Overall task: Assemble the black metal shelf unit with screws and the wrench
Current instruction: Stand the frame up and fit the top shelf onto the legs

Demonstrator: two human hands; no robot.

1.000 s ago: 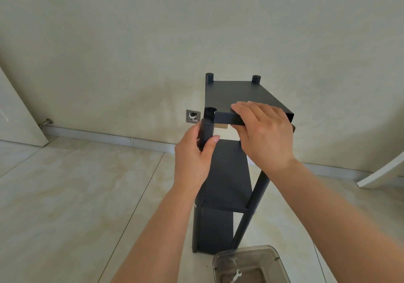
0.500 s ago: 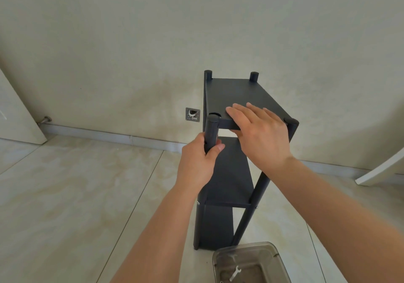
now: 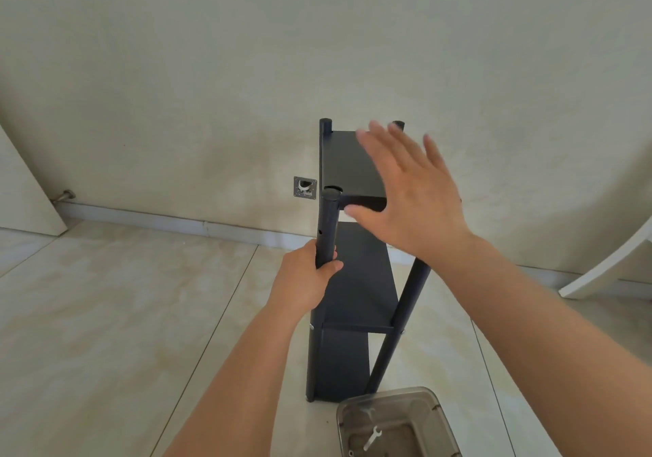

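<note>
Lifted off the top shelf panel (image 3: 347,163) since half a second ago, the right hand (image 3: 411,195), now hovering above that panel's near right part with fingers straight and spread, gripping nothing; slightly blurred, so probably mid-motion. Clamped round the near left post (image 3: 327,227) a little below its cap, the left hand (image 3: 304,285), thumb wrapped across the front, fingers curled behind; held so, most likely, to steady the post and keep it square against the panel's near left corner while the panel settles. Standing upright on the tiled floor (image 3: 106,315) close to the wall (image 3: 317,51), the black metal shelf unit (image 3: 352,280), with a middle shelf (image 3: 363,280) below the top one, the near right post (image 3: 405,315) partly hidden behind the right wrist, and two far posts poking above the panel's far corners. Visible on the near left post above the gripping fingers, a small open hole, seemingly not yet filled by a screw. Beside the unit's foot at the bottom edge of view, a clear plastic container (image 3: 395,421) holding a small wrench (image 3: 373,437). On the wall, left of the unit, a small metal plate (image 3: 305,187).
</note>
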